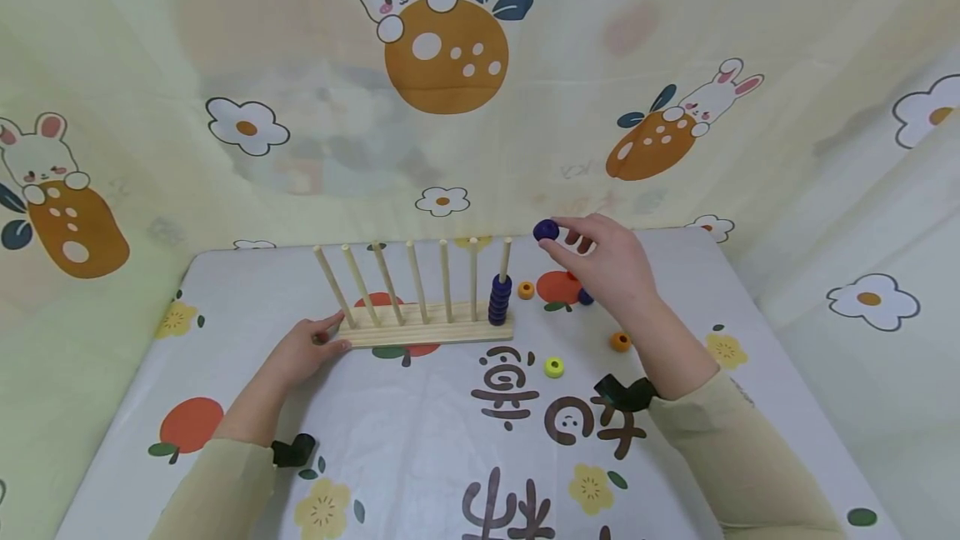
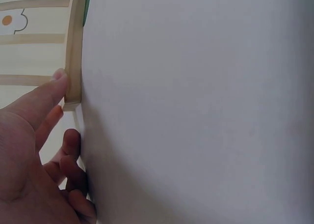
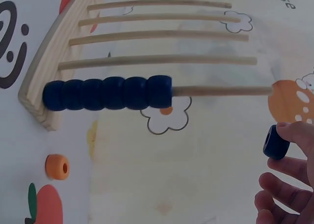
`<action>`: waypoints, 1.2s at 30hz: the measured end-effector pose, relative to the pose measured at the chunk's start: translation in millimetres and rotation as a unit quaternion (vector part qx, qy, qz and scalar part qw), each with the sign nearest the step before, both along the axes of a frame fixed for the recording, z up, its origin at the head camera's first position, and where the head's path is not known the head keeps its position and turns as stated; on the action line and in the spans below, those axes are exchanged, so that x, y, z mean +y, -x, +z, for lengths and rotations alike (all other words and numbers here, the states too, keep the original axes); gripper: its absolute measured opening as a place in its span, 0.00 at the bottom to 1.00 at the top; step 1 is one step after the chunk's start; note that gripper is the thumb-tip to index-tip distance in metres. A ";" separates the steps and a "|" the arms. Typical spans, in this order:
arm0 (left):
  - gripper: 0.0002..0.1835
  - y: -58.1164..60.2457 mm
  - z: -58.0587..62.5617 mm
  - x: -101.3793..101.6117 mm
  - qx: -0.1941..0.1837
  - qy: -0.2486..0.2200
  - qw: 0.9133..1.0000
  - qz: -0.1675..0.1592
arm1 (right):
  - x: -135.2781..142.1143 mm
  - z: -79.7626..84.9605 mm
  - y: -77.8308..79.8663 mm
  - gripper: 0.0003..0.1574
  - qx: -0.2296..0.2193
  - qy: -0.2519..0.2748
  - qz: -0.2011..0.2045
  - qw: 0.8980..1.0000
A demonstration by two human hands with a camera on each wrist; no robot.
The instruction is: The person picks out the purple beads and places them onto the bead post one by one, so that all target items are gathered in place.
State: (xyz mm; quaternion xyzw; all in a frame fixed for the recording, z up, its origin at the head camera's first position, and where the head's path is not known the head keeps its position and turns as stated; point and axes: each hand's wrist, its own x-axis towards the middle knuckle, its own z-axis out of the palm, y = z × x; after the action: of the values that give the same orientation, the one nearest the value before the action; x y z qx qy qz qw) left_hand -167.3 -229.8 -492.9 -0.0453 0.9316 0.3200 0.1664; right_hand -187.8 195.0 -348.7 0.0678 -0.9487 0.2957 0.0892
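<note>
A wooden peg stand (image 1: 427,337) holds several upright rods in a row. Its rightmost rod (image 3: 221,91) carries a stack of dark blue beads (image 3: 108,93), with the rod's upper part bare. Between thumb and index finger, my right hand (image 1: 611,261) pinches another dark blue bead (image 3: 276,142). That bead is apart from the rod, up and to the right of its tip in the head view. At the stand's left end, my left hand (image 1: 303,350) grips the base with thumb and index finger; the thumb (image 2: 46,94) shows against the base's end in the left wrist view.
Loose beads lie right of the stand: an orange bead (image 1: 526,290), another orange bead (image 1: 620,342), a yellow-green bead (image 1: 554,367) and a dark blue bead (image 1: 586,297) partly hidden by my right hand. A printed cloth (image 1: 405,440) covers the table; a patterned curtain (image 1: 540,148) hangs behind.
</note>
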 end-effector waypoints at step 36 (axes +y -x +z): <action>0.38 0.9 -0.2 -0.6 -0.005 -0.004 1.000 -0.001 | -40.1 12.2 -3.6 0.31 -0.015 -0.018 0.029 0.999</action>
State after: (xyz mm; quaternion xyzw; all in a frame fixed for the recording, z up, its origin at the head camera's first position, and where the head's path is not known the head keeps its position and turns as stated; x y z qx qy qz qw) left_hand -168.2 -230.4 -493.2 -0.0454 0.9296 0.3232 0.1714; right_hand -184.2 154.9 -336.5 0.0922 -0.9528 0.2816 0.0654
